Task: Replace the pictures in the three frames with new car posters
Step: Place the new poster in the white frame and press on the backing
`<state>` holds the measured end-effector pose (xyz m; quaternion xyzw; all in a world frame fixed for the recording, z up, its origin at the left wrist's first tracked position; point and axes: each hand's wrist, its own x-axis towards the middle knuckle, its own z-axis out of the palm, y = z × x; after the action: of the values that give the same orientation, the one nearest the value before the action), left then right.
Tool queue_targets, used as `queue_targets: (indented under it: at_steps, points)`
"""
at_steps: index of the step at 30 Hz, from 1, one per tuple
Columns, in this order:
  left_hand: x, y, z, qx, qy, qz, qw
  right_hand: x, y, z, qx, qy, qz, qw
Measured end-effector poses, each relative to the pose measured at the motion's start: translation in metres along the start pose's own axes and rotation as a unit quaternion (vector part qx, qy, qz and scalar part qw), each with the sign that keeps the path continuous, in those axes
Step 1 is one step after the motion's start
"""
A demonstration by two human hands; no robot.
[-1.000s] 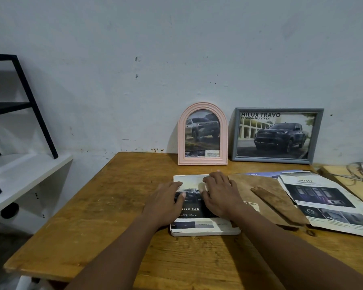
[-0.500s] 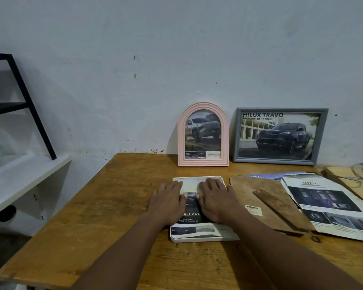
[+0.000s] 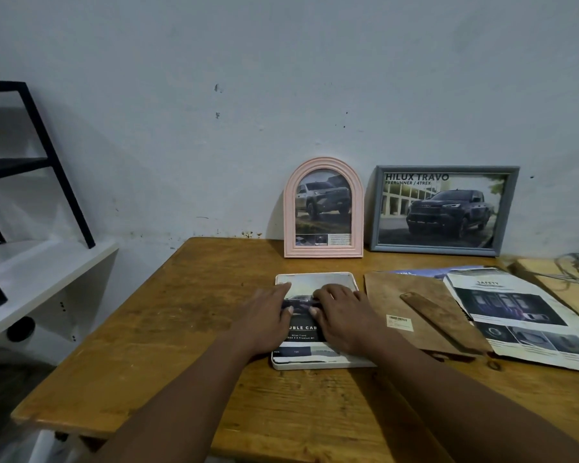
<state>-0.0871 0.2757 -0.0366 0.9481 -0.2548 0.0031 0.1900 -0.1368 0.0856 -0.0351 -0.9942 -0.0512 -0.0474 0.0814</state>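
Observation:
A white frame (image 3: 315,363) lies flat on the wooden table (image 3: 188,329) with a dark car poster (image 3: 303,332) laid in it. My left hand (image 3: 264,320) and my right hand (image 3: 343,317) both press flat on the poster, fingers straight, thumbs near each other at its middle. Behind, a pink arched frame (image 3: 323,208) and a grey rectangular frame (image 3: 443,210) lean upright against the wall, each showing a pickup truck picture.
A brown frame backing board (image 3: 415,315) with its stand lies right of the white frame. A car brochure page (image 3: 522,315) overlaps it further right. Cables (image 3: 575,269) sit at the far right. A white shelf (image 3: 30,279) with a black rack stands left.
Both hands have slid slightly across the poster, the left fingers reaching further toward the frame's top left corner. The frames at the wall have not moved.

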Motion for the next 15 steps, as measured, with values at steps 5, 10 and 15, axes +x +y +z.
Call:
queue_targets:
  at_steps: [5,10,15]
  points:
    - [0.0,0.002,-0.001,0.001,0.002,-0.005,1.0,0.0,-0.001,-0.003,0.04,0.013,0.02,0.999]
    - [0.002,0.006,-0.006,-0.074,0.043,-0.028,0.996,-0.001,0.011,-0.029,0.069,0.042,0.081,0.993]
    - [0.017,0.035,0.0,-0.025,0.059,-0.005,0.998,-0.025,0.063,-0.052,0.019,0.036,0.188,0.981]
